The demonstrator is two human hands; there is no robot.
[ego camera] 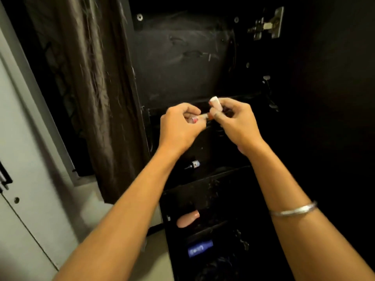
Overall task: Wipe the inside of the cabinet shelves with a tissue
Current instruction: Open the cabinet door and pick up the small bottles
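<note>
A dark cabinet (182,63) stands open before me, its dusty back panel streaked with wipe marks. Both hands hover in front of the upper shelf edge (239,97). My left hand (178,128) pinches a small tube-like item (199,118) with a red and white end. My right hand (235,120) grips a small pale pink bottle with a white cap (216,103) and its fingertips meet the item held by the left. No tissue is visible in either hand.
Lower shelves hold a small dark dropper bottle (192,164), a pink tube (187,219) and a blue tube (199,248). A brown curtain (91,88) hangs left of the cabinet. A metal hinge (267,25) sits at the upper right. White doors (26,179) stand far left.
</note>
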